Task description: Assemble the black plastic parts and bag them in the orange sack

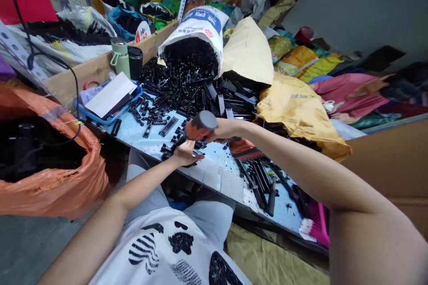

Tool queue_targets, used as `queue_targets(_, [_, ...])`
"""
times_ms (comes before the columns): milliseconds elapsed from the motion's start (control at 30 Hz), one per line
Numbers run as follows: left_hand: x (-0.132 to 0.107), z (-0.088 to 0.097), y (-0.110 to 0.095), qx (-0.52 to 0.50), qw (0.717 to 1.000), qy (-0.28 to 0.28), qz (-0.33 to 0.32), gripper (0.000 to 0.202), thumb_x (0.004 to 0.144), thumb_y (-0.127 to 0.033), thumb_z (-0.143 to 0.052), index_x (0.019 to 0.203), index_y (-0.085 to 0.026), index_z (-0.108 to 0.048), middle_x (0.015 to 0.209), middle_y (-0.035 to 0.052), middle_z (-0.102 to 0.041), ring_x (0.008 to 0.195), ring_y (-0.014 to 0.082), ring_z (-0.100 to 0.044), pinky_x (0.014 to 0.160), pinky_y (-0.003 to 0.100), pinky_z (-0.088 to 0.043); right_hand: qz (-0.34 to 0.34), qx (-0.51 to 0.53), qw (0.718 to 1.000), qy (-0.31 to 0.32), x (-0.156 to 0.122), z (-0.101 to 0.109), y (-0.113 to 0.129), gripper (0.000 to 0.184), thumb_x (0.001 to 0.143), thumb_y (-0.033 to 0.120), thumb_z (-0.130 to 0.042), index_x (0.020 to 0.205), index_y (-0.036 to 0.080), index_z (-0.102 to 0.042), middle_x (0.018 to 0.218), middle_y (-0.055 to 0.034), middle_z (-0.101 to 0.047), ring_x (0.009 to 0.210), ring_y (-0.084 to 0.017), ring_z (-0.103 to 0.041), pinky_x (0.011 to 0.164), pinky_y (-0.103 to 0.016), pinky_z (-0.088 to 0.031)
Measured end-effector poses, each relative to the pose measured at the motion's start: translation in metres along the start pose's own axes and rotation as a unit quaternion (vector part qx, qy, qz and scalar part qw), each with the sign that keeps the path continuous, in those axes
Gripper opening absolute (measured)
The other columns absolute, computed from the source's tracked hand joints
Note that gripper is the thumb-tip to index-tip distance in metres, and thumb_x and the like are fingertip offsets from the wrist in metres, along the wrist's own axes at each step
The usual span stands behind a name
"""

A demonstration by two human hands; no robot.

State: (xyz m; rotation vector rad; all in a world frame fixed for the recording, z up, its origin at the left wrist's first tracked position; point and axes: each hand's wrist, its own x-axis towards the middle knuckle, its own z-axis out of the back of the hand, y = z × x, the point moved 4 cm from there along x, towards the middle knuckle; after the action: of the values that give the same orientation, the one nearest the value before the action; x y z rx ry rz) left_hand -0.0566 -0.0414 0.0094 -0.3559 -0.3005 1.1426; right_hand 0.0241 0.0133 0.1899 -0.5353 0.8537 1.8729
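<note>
My right hand (220, 130) is wrapped round the grip of an orange and grey cordless drill (201, 125). The drill's narrow black nose points down and left, toward my left hand (185, 153) at the table's front edge. My left hand is closed over a black plastic part (166, 150), which shows only partly around the fingers; the thumb points right. Just beyond, black slotted pieces (168, 126) lie on the light-blue tabletop (133, 130). The drill's tip and its exact contact with the part are hidden by the left hand.
A white sack (197, 31) spills a heap of small black parts (174, 84). Left stand a blue tray (110, 116), a green flask (120, 55) and an orange sack (67, 187). Long black pieces (257, 178) lie right, near a pink basket (319, 222). A person in pink (354, 93) is behind.
</note>
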Motion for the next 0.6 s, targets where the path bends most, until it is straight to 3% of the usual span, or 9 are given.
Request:
queue_targets(67, [0.011, 0.005, 0.005, 0.048, 0.999, -0.015, -0.002, 0.095, 0.079, -0.075, -0.029, 0.138, -0.001, -0.034, 0.140, 0.0230, -0.039, 0.136, 0.0342, -0.025, 0.114, 0.049, -0.006, -0.021, 0.040, 0.998, -0.042, -0.006, 0.017, -0.036, 0.022, 0.062, 0.026, -0.068, 0.078, 0.013, -0.061, 0.054, 0.0009, -0.053, 0.051, -0.012, -0.050, 0.048, -0.022, -0.042])
queue_targets(133, [0.032, 0.010, 0.012, 0.084, 0.996, -0.012, 0.005, 0.092, 0.081, -0.073, -0.028, 0.138, -0.002, -0.036, 0.144, 0.0224, -0.033, 0.139, 0.0345, -0.016, 0.112, 0.055, 0.006, -0.066, 0.061, 0.992, -0.086, -0.007, 0.034, -0.070, 0.023, 0.061, 0.023, -0.069, 0.080, 0.013, -0.061, 0.055, 0.0010, -0.054, 0.050, -0.012, -0.050, 0.047, -0.022, -0.041])
queue_targets(267, [0.081, 0.011, 0.021, 0.093, 0.995, 0.018, -0.026, 0.068, 0.090, -0.059, -0.022, 0.143, -0.017, -0.030, 0.152, 0.0089, -0.020, 0.142, 0.0287, -0.009, 0.108, 0.062, 0.009, -0.185, 0.061, 0.973, -0.126, -0.002, 0.055, -0.119, 0.020, 0.062, 0.024, -0.068, 0.078, 0.012, -0.061, 0.057, -0.0012, -0.055, 0.049, -0.012, -0.050, 0.046, -0.024, -0.041])
queue_targets(400, [0.104, 0.002, 0.031, 0.103, 0.993, 0.047, -0.025, 0.061, 0.092, -0.053, -0.024, 0.145, -0.023, -0.025, 0.151, 0.0050, -0.023, 0.142, 0.0263, -0.010, 0.108, 0.062, 0.011, -0.212, 0.046, 0.968, -0.125, 0.012, 0.063, -0.140, 0.023, 0.063, 0.025, -0.069, 0.081, 0.011, -0.063, 0.062, -0.0026, -0.058, 0.053, -0.013, -0.052, 0.049, -0.025, -0.044])
queue_targets(600, [0.102, -0.006, 0.033, 0.116, 0.992, 0.030, -0.026, 0.057, 0.093, -0.049, -0.023, 0.144, -0.024, -0.025, 0.151, 0.0036, -0.025, 0.142, 0.0244, -0.009, 0.107, 0.061, 0.015, -0.187, 0.042, 0.977, -0.092, 0.028, 0.071, -0.149, 0.016, 0.063, 0.021, -0.068, 0.075, 0.012, -0.063, 0.059, -0.0036, -0.058, 0.053, -0.015, -0.053, 0.050, -0.026, -0.044])
